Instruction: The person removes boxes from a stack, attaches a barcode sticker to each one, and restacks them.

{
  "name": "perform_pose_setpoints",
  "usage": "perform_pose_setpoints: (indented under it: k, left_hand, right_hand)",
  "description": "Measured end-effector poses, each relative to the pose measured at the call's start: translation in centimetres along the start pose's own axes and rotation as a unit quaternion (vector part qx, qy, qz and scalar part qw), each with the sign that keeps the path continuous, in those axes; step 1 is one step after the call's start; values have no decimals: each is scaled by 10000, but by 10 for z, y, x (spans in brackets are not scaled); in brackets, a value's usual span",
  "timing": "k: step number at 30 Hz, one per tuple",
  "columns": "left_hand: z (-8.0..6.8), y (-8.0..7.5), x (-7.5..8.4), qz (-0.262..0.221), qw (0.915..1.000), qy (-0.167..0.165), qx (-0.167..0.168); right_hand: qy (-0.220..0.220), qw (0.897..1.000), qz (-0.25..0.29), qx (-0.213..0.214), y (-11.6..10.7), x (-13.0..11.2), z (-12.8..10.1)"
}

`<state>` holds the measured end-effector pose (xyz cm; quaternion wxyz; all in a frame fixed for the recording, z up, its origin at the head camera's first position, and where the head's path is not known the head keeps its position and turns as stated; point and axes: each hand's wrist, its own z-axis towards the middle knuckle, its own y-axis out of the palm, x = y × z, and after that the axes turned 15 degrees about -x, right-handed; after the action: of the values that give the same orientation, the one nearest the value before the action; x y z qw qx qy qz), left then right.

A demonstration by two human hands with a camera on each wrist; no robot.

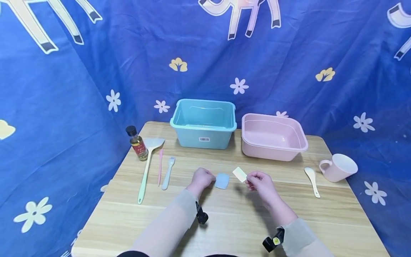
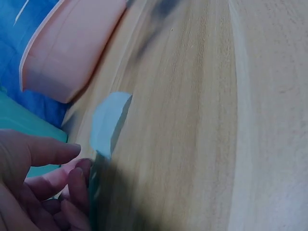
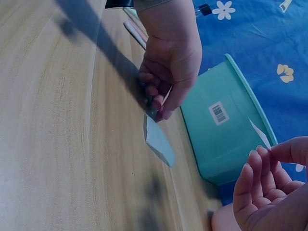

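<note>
My left hand [image 1: 202,178] rests low over the table, its thumb and curled fingers gripping the shaded near end of a light blue flat piece [image 1: 222,181]. In the left wrist view, the fingers [image 2: 82,173] lie against a dark green strip that runs on from this light blue piece [image 2: 109,122]; its exact kind is unclear. My right hand [image 1: 261,184] pinches a small pale card [image 1: 239,174] by one corner, thumb against forefinger. Seen from the right wrist, the card [image 3: 260,133] is nearly edge-on and raised above the table.
Behind the hands stand a blue bin [image 1: 203,137] and a pink basin [image 1: 273,151]. To the left are an oil bottle [image 1: 139,147], a spatula [image 1: 146,175], a pink knife [image 1: 160,167] and a blue fork [image 1: 168,174]. A spoon [image 1: 312,180] and mug [image 1: 338,167] are at right.
</note>
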<state>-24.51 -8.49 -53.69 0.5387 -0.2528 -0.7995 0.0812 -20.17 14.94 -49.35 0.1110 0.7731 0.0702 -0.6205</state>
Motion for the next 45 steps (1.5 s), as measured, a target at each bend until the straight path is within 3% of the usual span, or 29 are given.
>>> perform_pose_setpoints:
  k: [2,5,9,11,13,15,17,22,24,27,45]
  left_hand:
    - [-1,2,4,-55,9996,269,82]
    - [-5,7,16,-56,9926,1172,312]
    - [-19,14,44,642,9649,2486,546]
    - [-28,18,57,1241,9455,2960,551]
    - [-35,24,64,1874,9201,3397,537]
    - [-40,30,67,2445,8918,3757,613]
    - [-42,37,66,2990,8584,4080,857]
    - [-42,48,62,3849,7896,4498,1612]
    - [-42,50,62,4007,7741,4570,1771]
    - [-43,52,62,4127,7615,4617,1914]
    - [-37,54,57,4455,7258,4744,2228]
  right_hand:
    - [-4,10000,16,-2,0,0,0]
    - [-9,10000,3,32,-1,0,-1]
    - [-20,9999,23,145,-1,-1,0]
    - [-25,9998,37,190,-2,-1,0]
    - [-26,9997,44,255,-1,-2,1]
    - [-21,9995,28,314,0,-2,1]
    - [-17,9993,27,377,1,-4,1]
    - [-34,9990,42,449,6,-8,-1]
    - [-42,9988,63,484,9,-9,-1]
    - [-72,9986,135,497,12,-10,-2]
    - [-165,9984,346,426,21,-11,-2]
